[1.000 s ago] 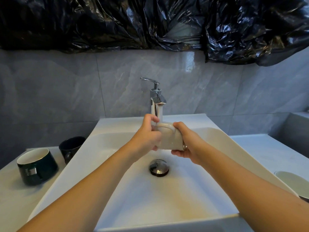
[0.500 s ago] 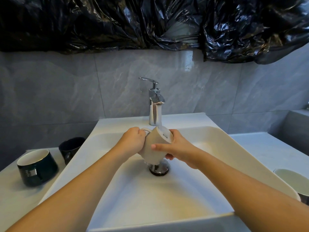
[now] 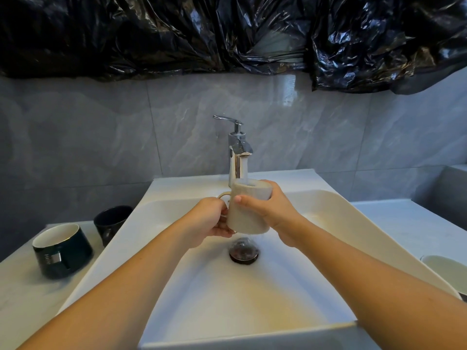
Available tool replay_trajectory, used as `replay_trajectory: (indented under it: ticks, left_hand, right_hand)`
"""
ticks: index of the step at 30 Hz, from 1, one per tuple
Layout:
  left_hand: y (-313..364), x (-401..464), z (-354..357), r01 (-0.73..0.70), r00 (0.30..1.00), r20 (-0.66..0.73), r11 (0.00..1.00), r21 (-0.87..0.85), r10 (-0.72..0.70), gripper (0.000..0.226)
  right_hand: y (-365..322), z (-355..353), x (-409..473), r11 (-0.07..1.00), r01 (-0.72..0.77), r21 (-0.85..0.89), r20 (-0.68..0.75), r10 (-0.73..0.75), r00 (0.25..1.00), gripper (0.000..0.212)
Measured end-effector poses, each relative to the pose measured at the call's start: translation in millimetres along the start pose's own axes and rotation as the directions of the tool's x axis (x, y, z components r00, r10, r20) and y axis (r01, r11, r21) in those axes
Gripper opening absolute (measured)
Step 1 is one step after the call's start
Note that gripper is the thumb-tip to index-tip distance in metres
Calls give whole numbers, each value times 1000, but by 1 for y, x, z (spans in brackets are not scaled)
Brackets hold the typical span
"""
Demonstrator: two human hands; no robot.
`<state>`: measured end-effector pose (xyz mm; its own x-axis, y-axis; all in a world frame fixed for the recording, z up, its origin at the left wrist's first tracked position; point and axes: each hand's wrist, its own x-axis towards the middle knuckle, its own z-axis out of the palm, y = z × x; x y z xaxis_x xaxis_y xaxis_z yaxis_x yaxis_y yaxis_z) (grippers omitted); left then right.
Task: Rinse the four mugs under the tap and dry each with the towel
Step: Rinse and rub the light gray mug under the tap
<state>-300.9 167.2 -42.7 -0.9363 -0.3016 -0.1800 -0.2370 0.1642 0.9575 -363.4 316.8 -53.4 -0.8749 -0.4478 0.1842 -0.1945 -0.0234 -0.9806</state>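
Mug under running tap

Beige mug (image 3: 249, 210) upright over sink (image 3: 328, 213), water from tap (image 3: 237, 157) entering it; left hand (image 3: 209, 221) grips handle side, right hand (image 3: 271, 209) wraps body; two dark mugs (image 3: 62, 250) (image 3: 111, 222) at counter's left edge; pale mug (image 3: 444, 269) at right edge.

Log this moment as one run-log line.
step: rinsing | beige mug under running tap | left hand holds handle side | right hand grips body | two dark mugs wait at left

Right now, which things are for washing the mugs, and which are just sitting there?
For the job: beige mug in both hands, tap, sink, dark mug, black mug, white-rimmed mug.

Just there: black plastic sheet, tiled wall, counter.
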Motion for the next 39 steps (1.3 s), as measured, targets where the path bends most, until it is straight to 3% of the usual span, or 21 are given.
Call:
replay_trajectory:
  ticks: [4, 7, 10, 12, 16, 18, 21, 26, 32, 35, 36, 37, 39]
  left_hand:
    - [7, -1, 4, -38, 999, 24, 993, 114, 36, 15]
    - [19, 1, 0, -151, 971, -132, 936, 318, 201, 34]
    - [50, -1, -11, -341, 795, -235, 732, 591, 559, 66]
    - [74, -1, -13, -379, 691, -223, 607, 699, 688, 79]
    - [100, 10, -5, -309, 692, -92, 410, 858, 716, 83]
    - [101, 17, 0, -272, 686, -89, 367, 890, 722, 75]
    - [95, 23, 3, -260, 633, -124, 361, 896, 764, 68]
    - [85, 19, 4, -260, 591, -154, 368, 893, 792, 63]
    - [83, 8, -1, -294, 661, -151, 439, 849, 735, 66]
    - [54, -9, 1, -414, 559, -169, 450, 791, 811, 58]
    - [39, -17, 5, -420, 565, -192, 480, 770, 802, 50]
    - [26, -26, 9, -415, 628, -215, 555, 721, 748, 41]
    - [12, -39, 18, -294, 883, -175, 805, 516, 435, 28]
  right_hand:
    - [-4, -7, -3, 998, -21, 54, -62, 25, 998, 66]
    - [-10, -11, -6, 990, -74, 123, -129, 90, 988, 56]
    - [-14, -16, -7, 988, -84, 126, -186, 107, 977, 58]
    - [-15, -18, -7, 987, -96, 131, -196, 121, 973, 59]
    - [-16, -21, -6, 981, -117, 156, -214, 149, 965, 46]
    - [-17, -22, -6, 979, -130, 159, -217, 163, 963, 40]
    - [-17, -21, -6, 975, -156, 161, -215, 188, 958, 51]
    - [-16, -23, -4, 967, -186, 175, -219, 222, 950, 43]
    - [-14, -27, -8, 953, -258, 159, -194, 287, 938, 66]
    - [-16, -30, -15, 935, -317, 162, -155, 341, 927, 68]
    - [-16, -31, -17, 924, -347, 157, -141, 369, 919, 69]
    - [-17, -32, -20, 914, -379, 146, -124, 397, 909, 70]
    - [-18, -31, -25, 891, -436, 126, -74, 446, 892, 82]
